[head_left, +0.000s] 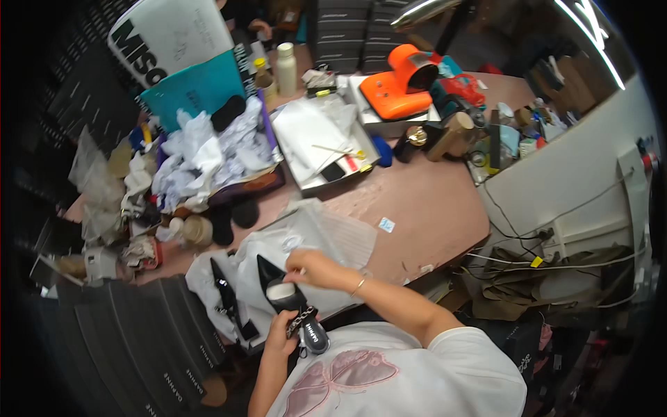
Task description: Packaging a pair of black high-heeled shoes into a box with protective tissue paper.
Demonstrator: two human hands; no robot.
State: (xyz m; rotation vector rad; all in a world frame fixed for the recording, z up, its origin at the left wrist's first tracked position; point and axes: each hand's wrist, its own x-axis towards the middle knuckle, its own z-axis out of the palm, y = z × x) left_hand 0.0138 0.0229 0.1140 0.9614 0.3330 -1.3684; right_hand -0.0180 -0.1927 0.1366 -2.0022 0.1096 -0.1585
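Step in hand: the person is stuffing white tissue paper (pixel 281 290) into the mouth of a black pointed-toe shoe (pixel 286 299), judging by the wad sitting in its opening.
Left hand: left hand (pixel 280 336) is gripping the shoe from below at the heel end, fingers clenched round it, beside the metal chain strap (pixel 300 321).
Right hand: right hand (pixel 310 268) is pinching the tissue wad at the shoe's opening, fingers closed on the paper.
Shoe position: it is being held in the air just above the near edge of the table (pixel 431 208), toe pointing away from the person.
Second shoe: its mate (pixel 226 292) is lying on white wrapping sheets (pixel 208 274) just left of the held one.
Next move, judged: calls for pushing the wad further toward the toe while the left hand is holding steady.
Count: two black shoes, one orange machine (pixel 396 87), one open box of crumpled tissue (pixel 208 149), one white bottle (pixel 286 68).
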